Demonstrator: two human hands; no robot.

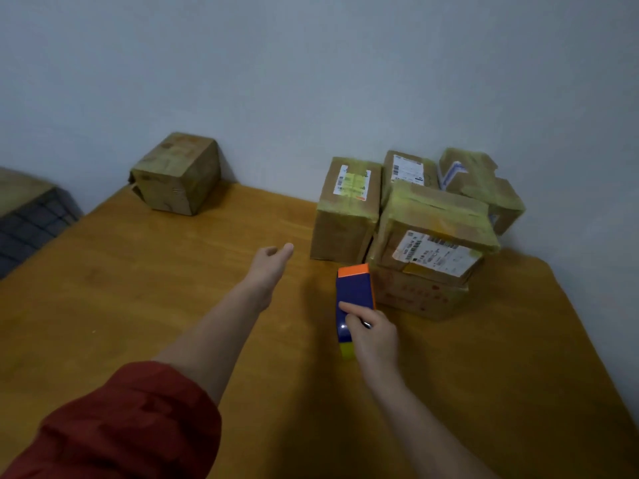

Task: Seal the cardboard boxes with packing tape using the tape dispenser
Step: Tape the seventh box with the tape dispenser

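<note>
Pale wall backs a wooden tabletop (pixel 173 288) where a pile of taped cardboard boxes (pixel 428 229) sits. Just in front of the pile, the right hand (pixel 371 331) grips a blue tape dispenser (pixel 354 292) with an orange end. Left of the pile, the left hand (pixel 271 261) reaches forward, fingers loosely curled, holding nothing. Far left of the pile stands a lone box (pixel 176 174).
</note>
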